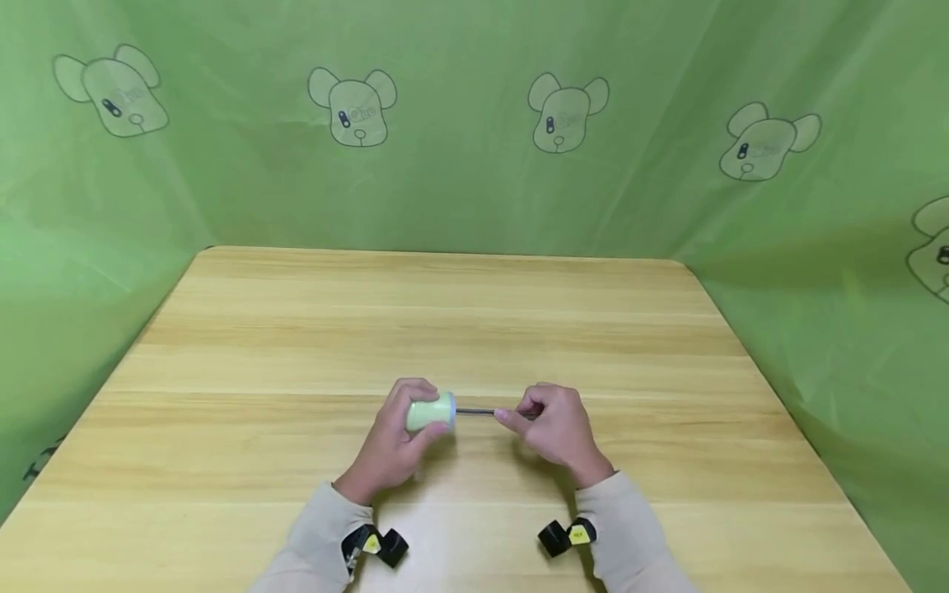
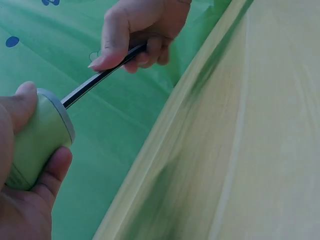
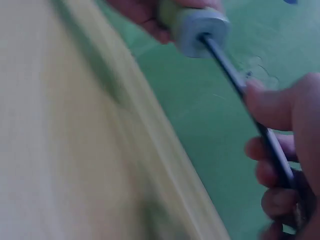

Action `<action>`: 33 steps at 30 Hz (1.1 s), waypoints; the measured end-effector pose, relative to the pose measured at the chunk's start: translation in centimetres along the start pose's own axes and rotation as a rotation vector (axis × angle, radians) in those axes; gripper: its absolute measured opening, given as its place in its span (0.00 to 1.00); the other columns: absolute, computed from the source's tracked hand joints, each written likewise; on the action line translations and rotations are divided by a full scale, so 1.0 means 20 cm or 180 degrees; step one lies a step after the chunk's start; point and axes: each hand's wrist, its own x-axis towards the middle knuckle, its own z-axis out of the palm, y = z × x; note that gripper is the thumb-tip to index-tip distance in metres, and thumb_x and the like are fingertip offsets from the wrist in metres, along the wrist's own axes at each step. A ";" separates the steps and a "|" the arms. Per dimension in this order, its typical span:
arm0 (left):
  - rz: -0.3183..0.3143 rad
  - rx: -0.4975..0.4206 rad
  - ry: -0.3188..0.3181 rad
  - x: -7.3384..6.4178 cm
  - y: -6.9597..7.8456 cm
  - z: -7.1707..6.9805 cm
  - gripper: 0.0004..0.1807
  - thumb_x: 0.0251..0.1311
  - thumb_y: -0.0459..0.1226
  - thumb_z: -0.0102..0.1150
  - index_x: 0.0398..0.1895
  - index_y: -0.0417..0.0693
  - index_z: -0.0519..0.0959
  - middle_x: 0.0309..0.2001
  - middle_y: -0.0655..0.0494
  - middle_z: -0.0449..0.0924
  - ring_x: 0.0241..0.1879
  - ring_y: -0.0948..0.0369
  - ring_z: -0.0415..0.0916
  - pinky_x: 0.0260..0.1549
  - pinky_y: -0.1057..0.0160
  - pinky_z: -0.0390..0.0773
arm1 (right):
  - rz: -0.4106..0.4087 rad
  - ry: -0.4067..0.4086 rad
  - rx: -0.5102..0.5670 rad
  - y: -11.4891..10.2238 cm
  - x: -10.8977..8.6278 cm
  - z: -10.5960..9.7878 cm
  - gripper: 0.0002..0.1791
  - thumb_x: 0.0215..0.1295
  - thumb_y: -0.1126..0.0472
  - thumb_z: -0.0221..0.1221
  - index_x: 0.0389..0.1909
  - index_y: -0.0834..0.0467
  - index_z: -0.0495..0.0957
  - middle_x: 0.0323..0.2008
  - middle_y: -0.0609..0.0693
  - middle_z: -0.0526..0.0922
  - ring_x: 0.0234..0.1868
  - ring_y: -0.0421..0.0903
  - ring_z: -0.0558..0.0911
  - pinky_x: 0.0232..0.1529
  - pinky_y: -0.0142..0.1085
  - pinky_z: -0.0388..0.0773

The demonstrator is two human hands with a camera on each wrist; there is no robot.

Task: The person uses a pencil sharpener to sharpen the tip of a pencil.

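A light green cylindrical pencil sharpener (image 1: 424, 414) with a pale blue-grey end lies sideways in my left hand (image 1: 393, 445), thumb on its near side and fingers over the far side. From a round hole in that pale end, clear in the right wrist view, sticks a thin dark pencil (image 3: 227, 67). My right hand (image 1: 556, 424) pinches the pencil between thumb and fingers, some way out from the sharpener. The pencil's inner end is hidden inside the sharpener (image 2: 42, 135), and its outer part runs back under the right fingers. Both hands are above the table.
The wood-grain table (image 1: 445, 321) spreads out under and beyond the hands. Green cloth (image 1: 460, 198) with printed bear heads hangs behind it and along both sides. A small black camera (image 1: 393, 548) sits at the left wrist and another camera (image 1: 554, 539) at the right.
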 end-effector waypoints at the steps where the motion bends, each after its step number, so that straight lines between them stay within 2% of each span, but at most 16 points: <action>1: -0.0041 0.0011 0.0025 0.00 0.00 0.00 0.19 0.55 0.28 0.66 0.47 0.37 0.70 0.49 0.43 0.72 0.42 0.51 0.72 0.36 0.63 0.81 | -0.0139 0.0152 -0.0202 0.00 0.00 0.01 0.14 0.48 0.57 0.75 0.15 0.55 0.80 0.16 0.43 0.75 0.18 0.40 0.72 0.20 0.32 0.70; 3: -0.0144 0.0025 0.0065 0.00 0.01 -0.01 0.21 0.54 0.29 0.68 0.48 0.37 0.71 0.49 0.44 0.73 0.41 0.53 0.72 0.36 0.64 0.79 | -0.0429 0.0522 -0.0603 0.00 0.00 0.04 0.13 0.45 0.55 0.76 0.19 0.57 0.82 0.21 0.46 0.78 0.23 0.45 0.76 0.26 0.37 0.73; 5: -0.0286 0.0047 0.0089 0.00 0.01 -0.01 0.23 0.52 0.31 0.69 0.50 0.37 0.71 0.48 0.45 0.73 0.39 0.55 0.71 0.35 0.64 0.78 | -0.0651 0.0846 -0.0852 0.00 -0.01 0.06 0.15 0.43 0.54 0.76 0.23 0.59 0.83 0.24 0.49 0.80 0.27 0.48 0.78 0.28 0.41 0.72; 7: -0.0461 0.0037 0.0111 0.00 0.02 -0.01 0.25 0.51 0.32 0.71 0.50 0.38 0.71 0.46 0.46 0.74 0.37 0.56 0.71 0.33 0.65 0.77 | -0.0767 0.1028 -0.0848 0.00 -0.01 0.08 0.17 0.40 0.54 0.77 0.26 0.60 0.82 0.27 0.51 0.80 0.31 0.50 0.78 0.31 0.43 0.73; 9: -0.0621 0.0011 0.0146 0.01 0.03 -0.02 0.25 0.51 0.32 0.72 0.50 0.39 0.71 0.43 0.47 0.74 0.35 0.57 0.70 0.31 0.66 0.76 | -0.0897 0.1119 -0.0667 0.00 -0.01 0.09 0.20 0.37 0.56 0.77 0.28 0.62 0.81 0.29 0.53 0.78 0.33 0.52 0.78 0.34 0.44 0.75; 12: -0.0805 0.0002 0.0171 0.01 0.03 -0.02 0.25 0.51 0.32 0.72 0.50 0.40 0.71 0.38 0.49 0.73 0.32 0.58 0.69 0.28 0.66 0.75 | -0.1085 0.1229 -0.0474 0.02 0.00 0.09 0.22 0.33 0.58 0.78 0.27 0.63 0.78 0.29 0.54 0.77 0.34 0.52 0.77 0.37 0.44 0.78; 15: -0.0866 -0.0009 0.0119 0.01 0.03 -0.03 0.24 0.51 0.32 0.72 0.50 0.40 0.72 0.37 0.50 0.73 0.31 0.58 0.69 0.27 0.67 0.75 | -0.1179 0.1302 -0.0450 0.03 0.00 0.09 0.21 0.34 0.57 0.78 0.26 0.63 0.78 0.27 0.53 0.76 0.31 0.51 0.77 0.34 0.41 0.79; 19: -0.0831 -0.0037 0.0028 0.02 0.02 -0.04 0.24 0.52 0.32 0.71 0.50 0.40 0.71 0.37 0.51 0.73 0.31 0.58 0.69 0.26 0.66 0.75 | -0.1209 0.1311 -0.0405 0.03 0.00 0.08 0.18 0.36 0.58 0.77 0.26 0.63 0.81 0.25 0.52 0.75 0.27 0.49 0.76 0.28 0.36 0.76; 25: -0.0825 0.0070 -0.0078 0.05 0.01 -0.04 0.23 0.53 0.34 0.70 0.50 0.41 0.71 0.38 0.51 0.73 0.31 0.59 0.68 0.26 0.66 0.74 | -0.1227 0.1269 -0.0472 0.03 0.01 0.06 0.19 0.30 0.62 0.79 0.25 0.63 0.82 0.25 0.50 0.74 0.24 0.47 0.75 0.24 0.29 0.72; 29: -0.0857 0.0070 -0.0034 0.02 0.02 -0.03 0.23 0.53 0.34 0.70 0.50 0.41 0.71 0.38 0.53 0.72 0.31 0.59 0.68 0.26 0.67 0.74 | -0.1155 0.1258 -0.0539 0.02 -0.01 0.06 0.19 0.30 0.62 0.80 0.23 0.62 0.82 0.24 0.49 0.74 0.23 0.47 0.74 0.23 0.31 0.72; 33: -0.0788 0.0050 0.0021 0.00 0.03 -0.02 0.23 0.53 0.34 0.70 0.50 0.41 0.71 0.37 0.53 0.72 0.31 0.59 0.68 0.26 0.67 0.74 | -0.1143 0.1318 -0.0560 0.01 -0.03 0.07 0.17 0.32 0.58 0.79 0.22 0.61 0.82 0.23 0.47 0.75 0.23 0.45 0.75 0.24 0.33 0.71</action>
